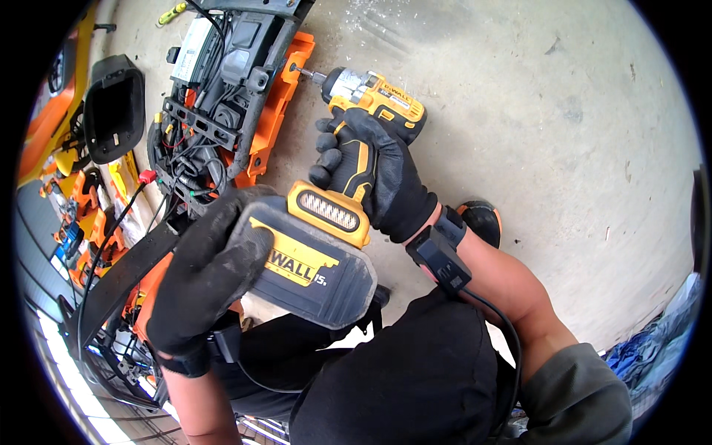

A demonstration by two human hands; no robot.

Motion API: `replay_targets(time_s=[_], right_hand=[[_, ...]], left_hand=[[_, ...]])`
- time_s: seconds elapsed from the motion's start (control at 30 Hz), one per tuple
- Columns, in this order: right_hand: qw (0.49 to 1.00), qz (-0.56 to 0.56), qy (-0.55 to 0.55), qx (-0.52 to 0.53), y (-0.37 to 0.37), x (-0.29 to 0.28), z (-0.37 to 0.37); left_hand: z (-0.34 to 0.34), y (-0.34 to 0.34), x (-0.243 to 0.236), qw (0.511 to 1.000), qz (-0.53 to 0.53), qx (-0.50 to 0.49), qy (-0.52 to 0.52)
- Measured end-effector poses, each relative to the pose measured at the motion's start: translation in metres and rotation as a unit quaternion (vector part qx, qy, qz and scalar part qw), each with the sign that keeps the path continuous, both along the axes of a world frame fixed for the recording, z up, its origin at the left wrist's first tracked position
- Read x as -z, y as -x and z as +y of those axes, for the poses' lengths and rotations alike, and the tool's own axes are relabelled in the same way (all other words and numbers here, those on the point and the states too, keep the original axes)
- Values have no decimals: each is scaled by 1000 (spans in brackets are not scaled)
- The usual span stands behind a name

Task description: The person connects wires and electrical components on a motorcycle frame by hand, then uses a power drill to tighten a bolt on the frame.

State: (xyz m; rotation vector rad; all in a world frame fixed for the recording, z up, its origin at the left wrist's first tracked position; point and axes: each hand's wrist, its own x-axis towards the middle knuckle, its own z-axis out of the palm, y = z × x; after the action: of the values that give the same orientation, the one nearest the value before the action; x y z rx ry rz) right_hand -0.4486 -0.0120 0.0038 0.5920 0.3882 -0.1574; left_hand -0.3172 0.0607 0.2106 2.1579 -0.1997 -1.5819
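A yellow and black impact driver [397, 106] lies across the middle, its big dark battery pack [345, 285] toward me. My right hand [389, 167], in a black glove, is wrapped round its handle. With the other black glove, my left hand [208, 274] grips the left side of the battery pack, thumb on top. The driver's bit [314, 76] points left and its tip meets the edge of an orange panel [278, 122], at what looks like a bolt. That panel runs along the side of a black vehicle frame [252, 141] full of wiring.
An open black housing [115, 111] stands at the far left, near orange and yellow bodywork [59, 104]. A yellow hand tool [172, 15] lies on the concrete floor [571, 148]. Crumpled blue sheeting [656, 334] is at the right edge. A cable [517, 348] hangs from my right wrist device.
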Motion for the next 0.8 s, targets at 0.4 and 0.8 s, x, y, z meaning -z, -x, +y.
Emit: replay_targets(time_s=[0.4, 0.8], right_hand=[[925, 60, 365, -85, 11, 42, -5], [909, 47, 406, -87, 9, 57, -8]], left_hand=[[93, 29, 160, 987, 14, -30, 160], [87, 37, 193, 978, 65, -126, 153]])
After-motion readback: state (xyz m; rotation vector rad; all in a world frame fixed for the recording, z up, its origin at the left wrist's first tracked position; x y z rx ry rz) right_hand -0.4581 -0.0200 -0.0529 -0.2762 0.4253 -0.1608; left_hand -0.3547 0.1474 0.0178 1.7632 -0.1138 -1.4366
